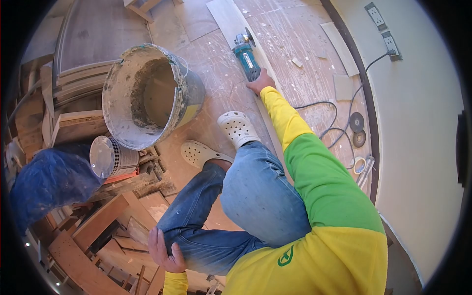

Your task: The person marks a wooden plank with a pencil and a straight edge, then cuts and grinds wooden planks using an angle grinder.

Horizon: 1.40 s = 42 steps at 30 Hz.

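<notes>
My right hand (262, 82) is wrapped round the rear end of a teal angle grinder (247, 60) at the upper middle. The grinder rests on a long pale board (227, 18) on the floor, its dark disc tilted up on the right side. A black cord runs from its side to the wall outlet (391, 45). My left hand (166, 250) lies against my bent knee at the lower left, fingers apart and holding nothing.
A large mortar-crusted bucket (184, 96) stands left of my feet, beside a smaller tub (123, 157), a blue plastic bag (51, 184) and wood scraps (93, 263). Two discs (357, 122) and a tape roll (359, 165) lie near the right wall (418, 128).
</notes>
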Each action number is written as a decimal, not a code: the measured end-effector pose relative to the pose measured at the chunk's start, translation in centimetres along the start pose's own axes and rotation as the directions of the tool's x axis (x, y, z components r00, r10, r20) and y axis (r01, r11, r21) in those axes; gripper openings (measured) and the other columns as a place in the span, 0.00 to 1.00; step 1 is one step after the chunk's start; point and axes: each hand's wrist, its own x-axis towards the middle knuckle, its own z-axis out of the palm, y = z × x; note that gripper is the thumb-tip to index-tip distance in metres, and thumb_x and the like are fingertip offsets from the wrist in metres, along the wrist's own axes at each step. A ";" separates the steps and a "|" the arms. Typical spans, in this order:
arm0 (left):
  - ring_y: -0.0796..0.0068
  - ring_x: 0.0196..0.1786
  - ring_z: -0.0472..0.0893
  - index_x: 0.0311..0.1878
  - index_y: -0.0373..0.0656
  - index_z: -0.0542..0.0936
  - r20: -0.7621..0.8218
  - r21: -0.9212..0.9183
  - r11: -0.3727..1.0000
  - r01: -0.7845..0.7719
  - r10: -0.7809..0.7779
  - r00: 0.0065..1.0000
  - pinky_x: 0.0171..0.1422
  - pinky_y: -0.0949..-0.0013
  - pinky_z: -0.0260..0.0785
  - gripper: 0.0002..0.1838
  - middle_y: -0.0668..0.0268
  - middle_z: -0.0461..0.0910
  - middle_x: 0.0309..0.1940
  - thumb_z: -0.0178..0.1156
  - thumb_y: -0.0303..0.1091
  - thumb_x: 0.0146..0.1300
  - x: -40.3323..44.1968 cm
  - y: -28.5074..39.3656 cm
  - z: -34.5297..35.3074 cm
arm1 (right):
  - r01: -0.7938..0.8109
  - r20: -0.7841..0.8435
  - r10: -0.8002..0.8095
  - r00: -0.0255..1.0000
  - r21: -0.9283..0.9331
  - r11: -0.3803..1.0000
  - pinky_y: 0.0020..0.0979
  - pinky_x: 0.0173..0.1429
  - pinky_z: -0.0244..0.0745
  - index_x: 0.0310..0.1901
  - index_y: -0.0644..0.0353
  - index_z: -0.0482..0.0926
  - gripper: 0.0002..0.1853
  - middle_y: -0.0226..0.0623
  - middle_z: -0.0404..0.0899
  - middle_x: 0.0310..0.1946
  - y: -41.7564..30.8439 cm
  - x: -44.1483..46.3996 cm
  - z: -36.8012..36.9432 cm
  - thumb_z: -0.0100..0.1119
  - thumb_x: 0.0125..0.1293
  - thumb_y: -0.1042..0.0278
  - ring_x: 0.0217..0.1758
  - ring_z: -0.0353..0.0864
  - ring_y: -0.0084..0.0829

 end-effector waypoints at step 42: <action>0.45 0.71 0.72 0.67 0.30 0.75 -0.033 0.008 0.999 -0.036 0.036 0.999 0.76 0.51 0.60 0.28 0.45 0.74 0.67 0.51 0.45 0.76 0.0 0.2 0.1 | -0.015 0.019 0.015 1.000 0.031 0.999 0.44 0.64 0.76 0.67 0.55 0.66 0.45 0.55 0.83 0.54 3.3 -4.0 0.1 0.75 0.46 0.51 0.58 0.83 0.54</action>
